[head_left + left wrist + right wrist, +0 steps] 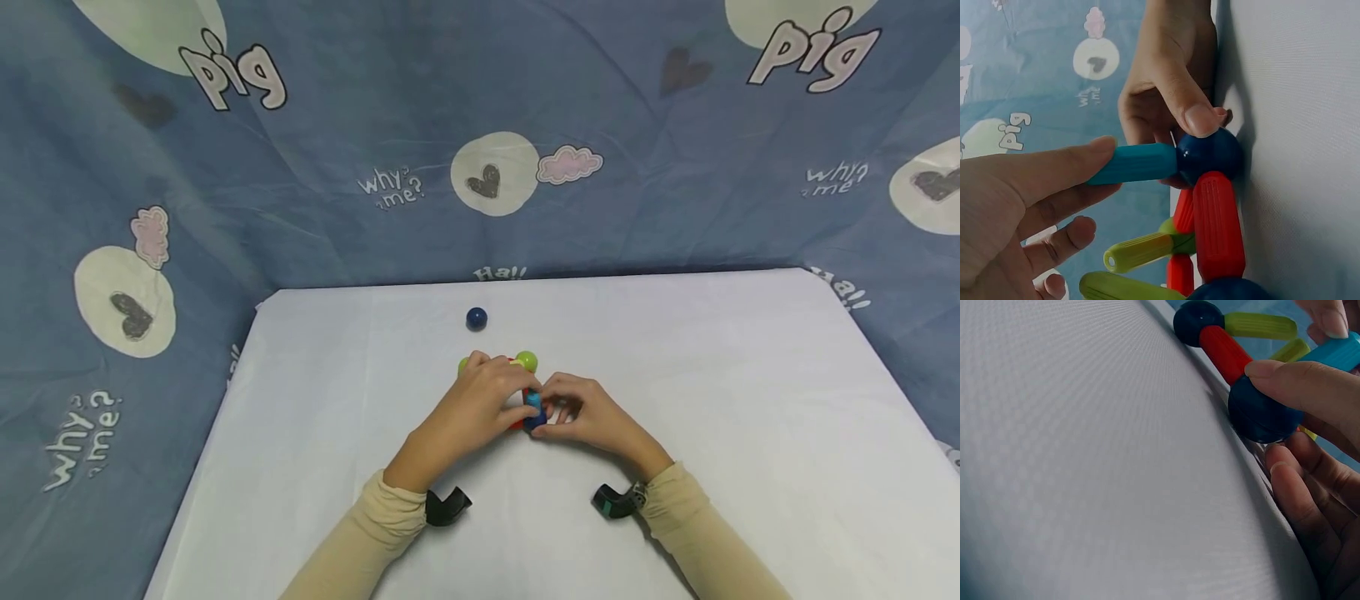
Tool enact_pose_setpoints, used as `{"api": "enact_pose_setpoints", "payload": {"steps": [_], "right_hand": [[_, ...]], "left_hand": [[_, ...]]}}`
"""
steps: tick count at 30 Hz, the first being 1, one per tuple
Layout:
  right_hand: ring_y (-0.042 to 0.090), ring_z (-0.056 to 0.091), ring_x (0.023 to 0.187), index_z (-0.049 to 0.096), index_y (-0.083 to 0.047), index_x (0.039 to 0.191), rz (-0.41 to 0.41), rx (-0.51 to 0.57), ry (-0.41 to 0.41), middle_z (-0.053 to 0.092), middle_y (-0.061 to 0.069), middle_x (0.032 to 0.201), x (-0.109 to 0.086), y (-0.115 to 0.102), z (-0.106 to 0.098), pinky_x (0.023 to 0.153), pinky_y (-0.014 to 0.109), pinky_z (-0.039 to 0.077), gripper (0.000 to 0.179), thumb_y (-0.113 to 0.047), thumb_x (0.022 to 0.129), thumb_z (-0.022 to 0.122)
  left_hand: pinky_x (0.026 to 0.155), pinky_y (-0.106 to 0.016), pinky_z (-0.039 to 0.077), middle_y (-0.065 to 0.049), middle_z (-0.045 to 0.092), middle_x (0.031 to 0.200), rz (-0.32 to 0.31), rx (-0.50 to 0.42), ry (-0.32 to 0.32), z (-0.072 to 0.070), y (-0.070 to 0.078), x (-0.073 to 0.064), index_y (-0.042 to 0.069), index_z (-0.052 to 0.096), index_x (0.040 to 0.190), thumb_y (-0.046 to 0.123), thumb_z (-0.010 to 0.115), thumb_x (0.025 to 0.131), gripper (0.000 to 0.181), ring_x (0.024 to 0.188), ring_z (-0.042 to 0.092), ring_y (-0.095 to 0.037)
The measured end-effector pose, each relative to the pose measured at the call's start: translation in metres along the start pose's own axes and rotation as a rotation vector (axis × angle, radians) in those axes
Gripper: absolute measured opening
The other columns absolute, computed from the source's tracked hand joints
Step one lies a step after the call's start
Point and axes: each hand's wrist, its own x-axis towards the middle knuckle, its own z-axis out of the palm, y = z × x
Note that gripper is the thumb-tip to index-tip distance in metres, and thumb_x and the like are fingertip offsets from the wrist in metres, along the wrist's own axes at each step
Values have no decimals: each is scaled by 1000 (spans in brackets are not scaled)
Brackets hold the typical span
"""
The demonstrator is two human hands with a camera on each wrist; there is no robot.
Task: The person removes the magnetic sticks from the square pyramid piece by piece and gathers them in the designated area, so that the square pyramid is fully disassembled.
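My left hand (pixel 480 396) pinches a light blue stick (pixel 1138 164) between thumb and fingers. The stick stands upright on a dark blue ball (pixel 1210 156), touching it. That ball is gripped by my right hand (pixel 588 414), with the thumb (pixel 1272 372) across it. A red stick (pixel 1219 225) joins this ball to another dark blue ball (pixel 1199 322) low on the table. Yellow-green sticks (pixel 1138 251) rise from other corners of the build. In the head view, my left hand covers most of it; a light green ball (pixel 527 361) shows behind the fingers.
A loose dark blue ball (pixel 476 318) lies near the back of the white table (pixel 337 417). Behind and to the left hangs a blue printed cloth (pixel 300 192). Black curved wrist mounts (pixel 447 507) stick out from both sleeves.
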Motion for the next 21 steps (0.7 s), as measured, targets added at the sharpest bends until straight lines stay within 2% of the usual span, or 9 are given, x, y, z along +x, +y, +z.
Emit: {"api": "enact_pose_setpoints", "payload": {"steps": [5, 9, 21], "right_hand": [[19, 66, 79, 75, -17, 106, -1, -1, 1, 70, 1, 97, 1, -2, -1, 65, 28, 58, 31, -18, 79, 91], [21, 65, 78, 76, -15, 108, -9, 1, 1, 71, 3, 99, 2, -3, 0, 65, 28, 57, 32, -17, 79, 91], [21, 65, 77, 76, -16, 107, 9, 10, -3, 71, 2, 100, 0, -1, 0, 65, 28, 57, 31, -18, 79, 91]], "left_hand": [[88, -34, 38, 13, 73, 98, -4, -16, 0, 0, -2, 0, 23, 73, 101, 30, 81, 90, 15, 93, 63, -9], [87, -33, 35, 17, 70, 92, -15, -6, -9, -1, -4, -1, 27, 69, 94, 29, 85, 87, 18, 90, 62, -7], [85, -32, 35, 15, 68, 89, 14, -8, -25, -1, -5, -1, 26, 68, 91, 28, 85, 87, 17, 88, 60, -6]]}}
